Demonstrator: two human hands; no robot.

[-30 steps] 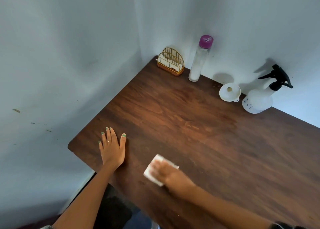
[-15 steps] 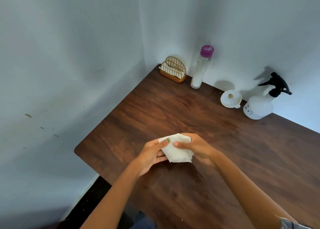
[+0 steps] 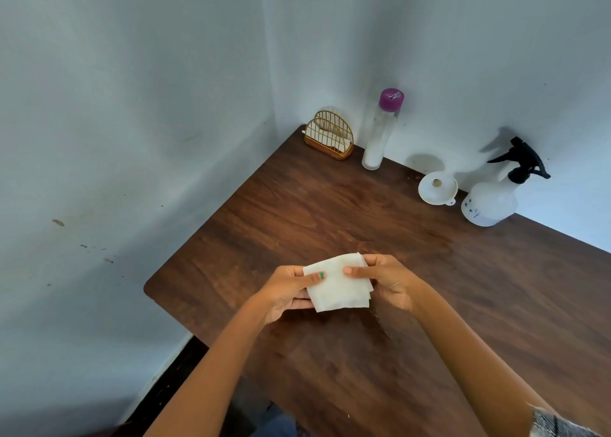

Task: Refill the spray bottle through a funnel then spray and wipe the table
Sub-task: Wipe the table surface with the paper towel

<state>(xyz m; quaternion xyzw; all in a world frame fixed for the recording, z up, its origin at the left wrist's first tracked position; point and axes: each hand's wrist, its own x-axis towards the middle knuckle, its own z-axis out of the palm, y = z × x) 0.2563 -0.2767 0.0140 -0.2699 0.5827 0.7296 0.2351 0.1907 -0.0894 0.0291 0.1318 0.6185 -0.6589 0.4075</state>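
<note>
Wiping appears late in the task, judged from how things lie. A folded white tissue (image 3: 337, 283) is pinched between the left hand (image 3: 286, 289) and the right hand (image 3: 388, 279), held just above the table (image 3: 496, 304). Far beyond the right hand, the spray bottle (image 3: 492, 198) stands capped beside the funnel (image 3: 437, 188), which is set aside. Refilling seems done; perhaps refolding and further wiping remain.

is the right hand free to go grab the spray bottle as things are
Probably not yet: the right hand and the left hand both pinch the tissue. The table between it and the spray bottle is bare, so only the tissue stops it.
</note>
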